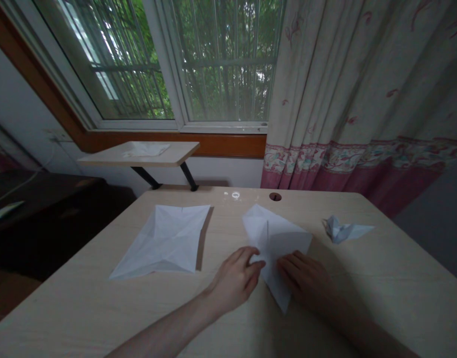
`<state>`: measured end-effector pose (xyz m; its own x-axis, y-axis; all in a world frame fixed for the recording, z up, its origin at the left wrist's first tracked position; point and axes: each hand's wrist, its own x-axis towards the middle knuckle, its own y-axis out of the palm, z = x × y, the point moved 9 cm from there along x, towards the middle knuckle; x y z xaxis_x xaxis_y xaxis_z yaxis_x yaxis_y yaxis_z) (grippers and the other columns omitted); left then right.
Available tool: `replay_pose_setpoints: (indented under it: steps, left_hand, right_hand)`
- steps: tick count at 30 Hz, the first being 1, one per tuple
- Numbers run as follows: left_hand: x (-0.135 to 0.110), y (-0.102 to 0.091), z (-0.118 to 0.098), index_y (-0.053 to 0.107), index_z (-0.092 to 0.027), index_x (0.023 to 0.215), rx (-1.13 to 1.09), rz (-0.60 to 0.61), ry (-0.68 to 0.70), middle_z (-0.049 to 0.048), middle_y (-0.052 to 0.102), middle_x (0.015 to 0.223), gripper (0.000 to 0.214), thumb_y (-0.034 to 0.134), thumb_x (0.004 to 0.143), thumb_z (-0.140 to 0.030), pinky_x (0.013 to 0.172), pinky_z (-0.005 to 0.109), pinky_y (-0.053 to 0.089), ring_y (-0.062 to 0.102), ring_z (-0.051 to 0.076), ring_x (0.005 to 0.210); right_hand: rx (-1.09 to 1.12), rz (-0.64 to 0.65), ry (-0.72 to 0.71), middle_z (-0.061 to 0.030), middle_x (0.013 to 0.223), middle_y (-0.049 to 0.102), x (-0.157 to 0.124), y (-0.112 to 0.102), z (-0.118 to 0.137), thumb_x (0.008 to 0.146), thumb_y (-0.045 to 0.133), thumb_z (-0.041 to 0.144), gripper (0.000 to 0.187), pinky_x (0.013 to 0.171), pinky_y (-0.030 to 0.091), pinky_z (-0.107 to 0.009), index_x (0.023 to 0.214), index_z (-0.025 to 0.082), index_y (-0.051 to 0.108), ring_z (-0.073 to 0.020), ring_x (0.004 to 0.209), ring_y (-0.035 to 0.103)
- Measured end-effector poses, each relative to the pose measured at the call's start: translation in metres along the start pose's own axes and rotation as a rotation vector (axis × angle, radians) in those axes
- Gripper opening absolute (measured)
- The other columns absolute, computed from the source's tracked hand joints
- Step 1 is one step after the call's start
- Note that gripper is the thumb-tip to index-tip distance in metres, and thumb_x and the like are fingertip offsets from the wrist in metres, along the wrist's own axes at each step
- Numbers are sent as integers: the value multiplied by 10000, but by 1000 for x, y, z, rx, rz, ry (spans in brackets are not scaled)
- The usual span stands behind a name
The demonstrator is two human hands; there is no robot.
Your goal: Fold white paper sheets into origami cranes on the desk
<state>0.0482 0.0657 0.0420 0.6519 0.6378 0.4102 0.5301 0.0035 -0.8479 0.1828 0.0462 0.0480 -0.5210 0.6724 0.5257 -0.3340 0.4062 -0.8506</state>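
A folded white paper point(273, 238) lies on the light wooden table point(228, 318), shaped like a kite with its point toward me. My left hand point(235, 281) pinches the paper's left edge between thumb and fingers. My right hand point(306, 281) rests on the paper's right side, fingers curled down and pressing it flat. Both hands touch the same sheet near its middle.
A creased open white sheet point(164, 241) lies to the left. A small folded paper figure point(343, 229) sits at the right. A cable hole point(275, 197) is at the table's far edge. Behind are a small raised shelf point(146, 155), a window and a curtain point(362, 99).
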Motion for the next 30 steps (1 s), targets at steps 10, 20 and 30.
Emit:
replay_pose_setpoints:
  steps: [10,20,30]
  left_hand:
    - [2,1,-12,693,-208,1196,-85,110,104,110,532,1419,387,511,873,-97,1062,421,484,494,256,1324]
    - [2,-2,-21,707,-236,1163,-84,116,173,71,591,1349,385,543,829,-135,1060,392,483,521,236,1298]
    - [0,-9,-12,703,-195,1088,35,-38,88,89,682,1163,274,521,887,-160,929,405,535,630,238,1074]
  right_hand:
    - [-94,-55,14,-68,810,728,-7,1,-4,1041,274,200,406,616,511,-320,883,220,648,-203,692,694]
    - [-114,-14,106,2,598,625,-10,16,-19,1048,341,275,392,506,374,-301,725,232,559,-170,499,620]
    - [-44,20,123,-3,592,648,-3,11,-18,1062,341,315,460,516,370,-298,677,225,576,-166,508,629]
